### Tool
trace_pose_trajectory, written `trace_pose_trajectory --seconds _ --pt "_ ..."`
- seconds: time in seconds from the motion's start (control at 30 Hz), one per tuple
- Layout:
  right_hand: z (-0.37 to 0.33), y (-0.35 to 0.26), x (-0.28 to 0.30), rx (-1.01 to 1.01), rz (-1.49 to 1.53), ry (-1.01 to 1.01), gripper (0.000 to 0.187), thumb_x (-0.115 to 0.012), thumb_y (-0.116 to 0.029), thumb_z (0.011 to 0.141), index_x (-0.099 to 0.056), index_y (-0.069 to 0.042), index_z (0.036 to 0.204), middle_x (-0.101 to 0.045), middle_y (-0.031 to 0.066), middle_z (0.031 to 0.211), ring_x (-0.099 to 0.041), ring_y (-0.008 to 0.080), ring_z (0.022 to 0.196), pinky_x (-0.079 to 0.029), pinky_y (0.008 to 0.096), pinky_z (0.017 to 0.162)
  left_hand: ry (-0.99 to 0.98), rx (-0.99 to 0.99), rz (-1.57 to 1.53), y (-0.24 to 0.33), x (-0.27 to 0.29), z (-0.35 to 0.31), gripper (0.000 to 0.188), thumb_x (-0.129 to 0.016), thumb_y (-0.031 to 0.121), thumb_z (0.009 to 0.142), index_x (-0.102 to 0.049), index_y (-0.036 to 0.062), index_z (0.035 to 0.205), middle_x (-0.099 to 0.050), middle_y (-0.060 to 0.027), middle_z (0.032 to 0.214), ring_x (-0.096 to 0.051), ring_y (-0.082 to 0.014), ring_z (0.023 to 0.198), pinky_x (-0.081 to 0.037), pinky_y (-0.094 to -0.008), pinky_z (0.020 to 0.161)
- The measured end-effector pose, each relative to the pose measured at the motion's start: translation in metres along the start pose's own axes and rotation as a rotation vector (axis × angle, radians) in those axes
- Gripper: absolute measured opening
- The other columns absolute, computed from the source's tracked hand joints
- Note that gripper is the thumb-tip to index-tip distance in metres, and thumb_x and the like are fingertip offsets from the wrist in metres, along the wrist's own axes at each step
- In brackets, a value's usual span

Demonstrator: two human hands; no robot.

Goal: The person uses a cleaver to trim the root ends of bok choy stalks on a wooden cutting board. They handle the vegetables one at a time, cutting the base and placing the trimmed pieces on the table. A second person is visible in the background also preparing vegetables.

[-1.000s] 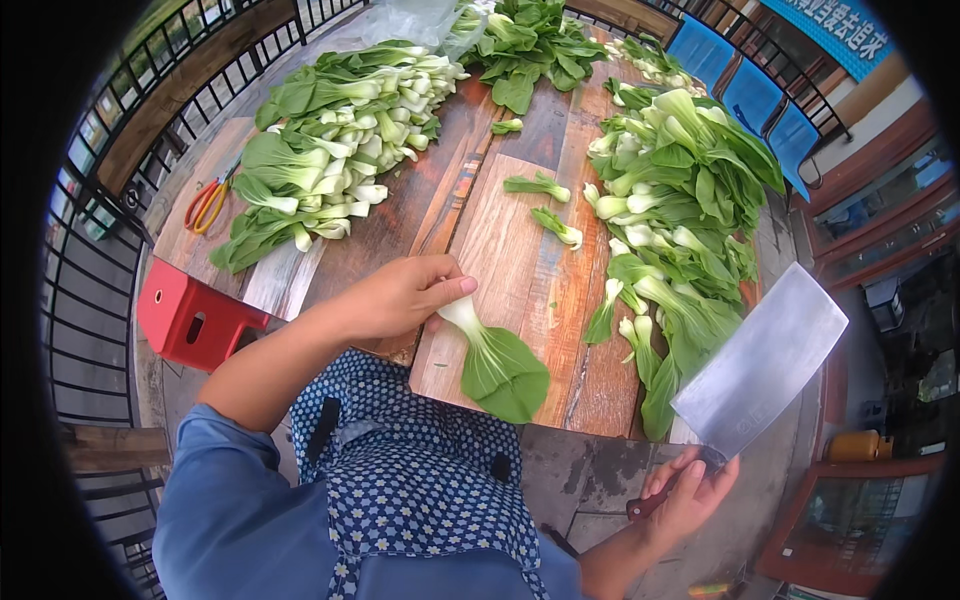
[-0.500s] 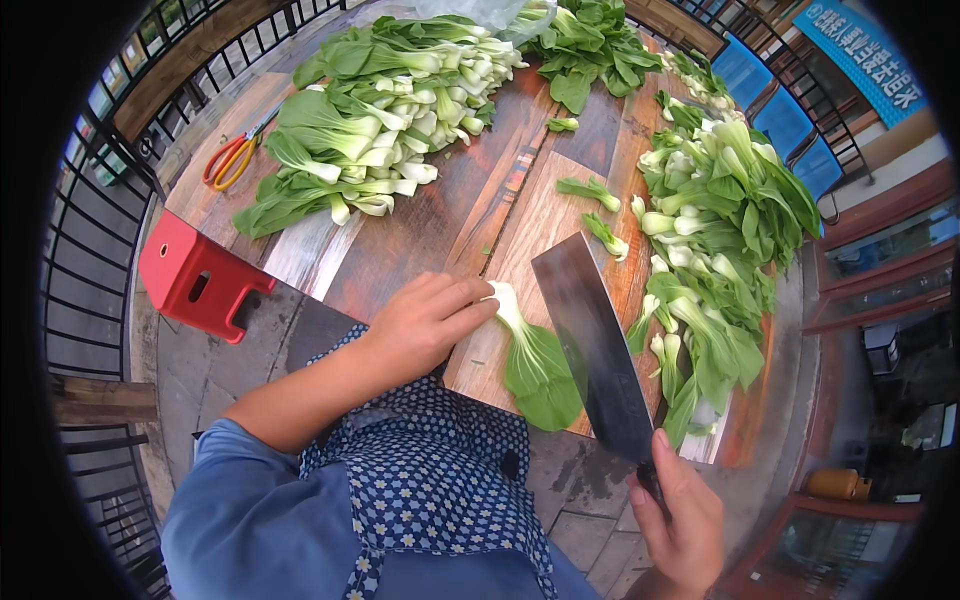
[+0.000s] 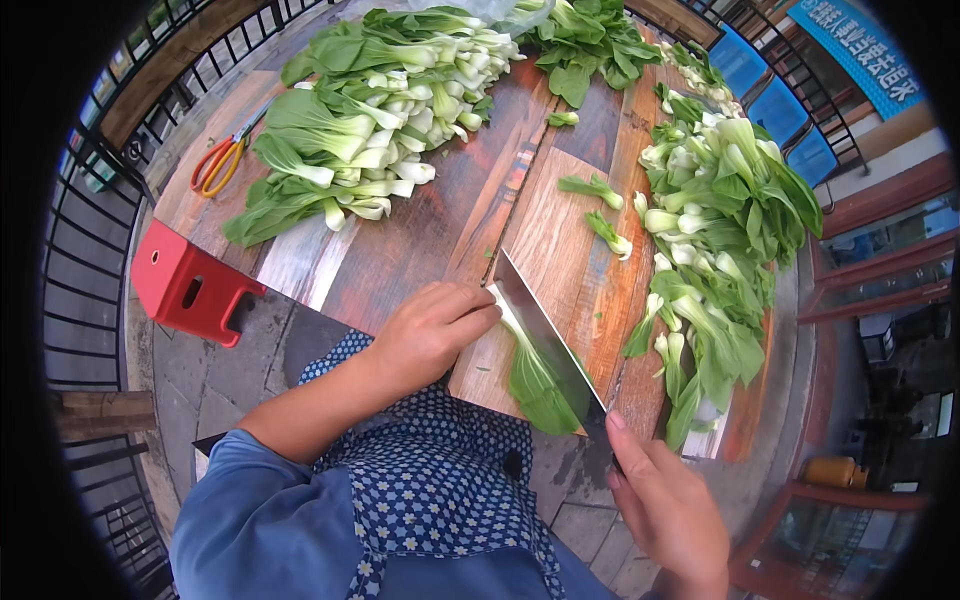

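Fingers [image 3: 478, 308] of the left hand [image 3: 430, 325] pinch a stem while the cleaver [image 3: 545, 338] stands over the leaf

The bok choy leaf [image 3: 540, 392] lies on the wooden board [image 3: 545, 225], its pale base tucked at the tips of the left fingers and its green blade fanning away from them toward the board's near edge. These fingers are bent and drawn together around that base; the thumb is hidden behind them, so its exact place cannot be told.

The right hand [image 3: 670, 500] is wrapped round the cleaver's handle, which its grip mostly covers. The steel stands tilted along the leaf, its far corner just beside the left fingertips, and green shows on both sides of it. Whether the edge touches the leaf cannot be told.

Two small bok choy hearts [image 3: 608, 238] lie farther up the board, well apart from both hands. A large pile of leaves [image 3: 380, 130] covers the left of the bench [image 3: 400, 250], with scissors [image 3: 218, 165] beside it; another heap [image 3: 710, 220] spreads along the right side. A red stool [image 3: 190, 280] stands just beyond the left edge.
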State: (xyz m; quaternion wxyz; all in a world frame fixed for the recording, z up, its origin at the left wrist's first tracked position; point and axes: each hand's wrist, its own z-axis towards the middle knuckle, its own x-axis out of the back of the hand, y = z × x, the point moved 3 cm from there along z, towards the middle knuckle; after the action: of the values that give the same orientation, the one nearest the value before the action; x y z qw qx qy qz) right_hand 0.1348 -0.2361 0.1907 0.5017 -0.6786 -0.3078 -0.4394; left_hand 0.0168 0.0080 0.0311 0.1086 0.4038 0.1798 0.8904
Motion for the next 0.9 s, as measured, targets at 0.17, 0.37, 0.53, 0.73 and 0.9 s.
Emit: trace_pose_trajectory --seconds 0.17,0.37,0.53,0.73,0.9 --pt "0.004 0.004 -0.006 0.037 -0.005 -0.007 0.076 -0.075 0.003 0.086 -0.052 -0.014 0.156 -0.063 0.0153 0.091 -0.063 0.0357 0.073 -0.053 0.0421 0.066 -0.005 0.007 -0.020 -0.001 -0.001 0.000 0.027 -0.064 0.006 0.083 -0.071 0.0015 0.108 -0.069 -0.0111 0.111 -0.069 -0.0306 0.100 -0.054 -0.0399 0.086" --pt "0.007 0.005 -0.007 0.047 -0.040 -0.037 0.077 -0.075 0.003 0.086 -0.051 -0.014 0.157 -0.062 0.0156 0.090 -0.063 0.0352 0.071 -0.053 0.0420 0.064 -0.010 0.004 -0.041 -0.004 -0.002 0.000 0.028 -0.066 0.003 0.080 -0.072 0.0010 0.108 -0.070 -0.0118 0.112 -0.069 -0.0311 0.099 -0.054 -0.0401 0.085" --pt "0.013 0.000 -0.001 0.068 -0.133 -0.072 0.081 -0.074 0.005 0.084 -0.050 -0.015 0.158 -0.060 0.0149 0.086 -0.062 0.0331 0.066 -0.052 0.0423 0.061 -0.003 0.006 -0.054 -0.004 -0.001 0.000 0.030 -0.066 0.001 0.078 -0.071 0.0012 0.108 -0.070 -0.0119 0.111 -0.069 -0.0310 0.099 -0.054 -0.0405 0.085" --pt "0.022 -0.008 0.008 0.005 -0.193 -0.184 0.080 -0.070 0.005 0.084 -0.049 -0.017 0.158 -0.058 0.0148 0.080 -0.063 0.0331 0.064 -0.052 0.0436 0.058 -0.011 0.010 -0.053 -0.006 -0.006 -0.003 0.029 -0.066 0.001 0.078 -0.071 0.0014 0.107 -0.070 -0.0120 0.111 -0.069 -0.0311 0.099 -0.054 -0.0399 0.084" --pt "0.028 -0.003 0.008 -0.066 -0.211 -0.271 0.079 -0.070 0.001 0.086 -0.047 -0.020 0.159 -0.058 0.0155 0.080 -0.064 0.0354 0.064 -0.052 0.0458 0.057 0.008 -0.003 -0.045 -0.004 -0.006 0.001 0.025 -0.066 0.002 0.078 -0.070 0.0012 0.103 -0.069 -0.0111 0.108 -0.069 -0.0306 0.099 -0.053 -0.0406 0.083"
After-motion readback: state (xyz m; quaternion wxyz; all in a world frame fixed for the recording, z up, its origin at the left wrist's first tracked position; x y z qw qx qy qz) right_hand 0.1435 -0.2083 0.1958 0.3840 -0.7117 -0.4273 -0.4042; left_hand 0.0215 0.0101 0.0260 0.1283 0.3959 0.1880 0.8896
